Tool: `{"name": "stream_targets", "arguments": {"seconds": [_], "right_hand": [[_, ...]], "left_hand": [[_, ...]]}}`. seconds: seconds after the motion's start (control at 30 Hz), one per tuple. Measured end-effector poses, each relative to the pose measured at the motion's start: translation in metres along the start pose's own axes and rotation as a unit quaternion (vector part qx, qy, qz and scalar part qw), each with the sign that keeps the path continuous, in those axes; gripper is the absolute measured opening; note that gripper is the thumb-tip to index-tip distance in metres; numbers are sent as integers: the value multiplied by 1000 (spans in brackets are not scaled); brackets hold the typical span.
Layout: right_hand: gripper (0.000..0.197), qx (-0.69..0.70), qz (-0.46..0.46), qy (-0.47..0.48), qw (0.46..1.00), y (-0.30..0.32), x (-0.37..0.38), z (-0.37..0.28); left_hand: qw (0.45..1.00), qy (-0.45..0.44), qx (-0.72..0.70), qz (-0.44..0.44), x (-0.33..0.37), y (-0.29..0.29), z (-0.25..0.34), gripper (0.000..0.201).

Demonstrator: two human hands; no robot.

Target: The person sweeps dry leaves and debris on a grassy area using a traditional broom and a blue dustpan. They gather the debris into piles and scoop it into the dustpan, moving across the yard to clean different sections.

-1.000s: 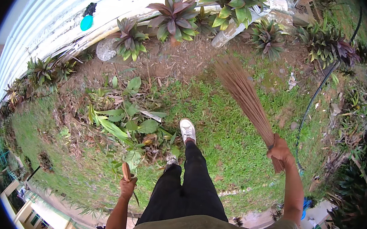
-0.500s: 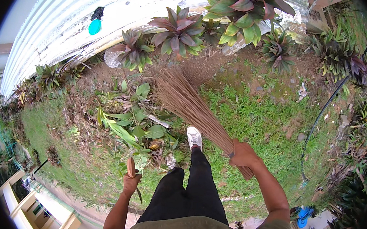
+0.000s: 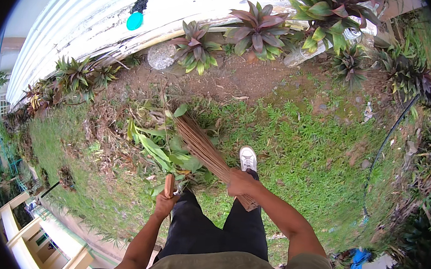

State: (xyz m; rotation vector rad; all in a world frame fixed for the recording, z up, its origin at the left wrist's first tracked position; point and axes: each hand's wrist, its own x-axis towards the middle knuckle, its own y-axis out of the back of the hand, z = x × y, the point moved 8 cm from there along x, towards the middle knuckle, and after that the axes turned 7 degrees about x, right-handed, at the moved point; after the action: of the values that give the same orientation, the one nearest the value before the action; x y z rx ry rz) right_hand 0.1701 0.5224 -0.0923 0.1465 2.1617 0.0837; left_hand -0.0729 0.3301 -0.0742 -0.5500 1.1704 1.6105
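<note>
While a person is standing on a wide green lawn (image 3: 303,143) and looking down, a white corrugated sheet (image 3: 90,8) is stretching across the upper left, and purple-green plants (image 3: 260,32) are lining its lower edge. On the grass left of centre, a loose heap of green leaves (image 3: 156,152) is lying ahead of the legs, with dry brown litter (image 3: 103,136) spreading out on its left. A long broom of thin brown sticks (image 3: 201,146) is slanting across the heap's right side, its long axis running from lower right to upper left; whether the tips are pressing on the leaves or hanging just above them, I cannot tell. The right hand (image 3: 242,182) is gripping the broom near its butt, fingers closing right around the bundle, and a short end is jutting out behind over the right leg. From this fist, the heap is lying forward and to the left, along the line of the sticks. A white shoe (image 3: 248,158) is showing just ahead of it. The left hand (image 3: 166,202) is sitting nearer the heap, just short of its near edge, its fingers wrapping around a brown tool handle (image 3: 169,185) that is pointing forward toward the leaves.
</note>
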Motion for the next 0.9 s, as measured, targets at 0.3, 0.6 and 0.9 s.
{"name": "stream_targets", "arguments": {"seconds": [0.3, 0.6, 0.9], "right_hand": [[87, 104, 279, -208, 932, 30, -36, 27], [43, 54, -16, -87, 995, -234, 157, -200], [49, 16, -118, 125, 985, -313, 101, -368]], "left_hand": [[993, -40, -84, 70, 21, 141, -158, 26], [976, 2, -22, 218, -85, 322, -350, 25], [968, 1, -40, 249, -63, 363, -369, 24]]}}
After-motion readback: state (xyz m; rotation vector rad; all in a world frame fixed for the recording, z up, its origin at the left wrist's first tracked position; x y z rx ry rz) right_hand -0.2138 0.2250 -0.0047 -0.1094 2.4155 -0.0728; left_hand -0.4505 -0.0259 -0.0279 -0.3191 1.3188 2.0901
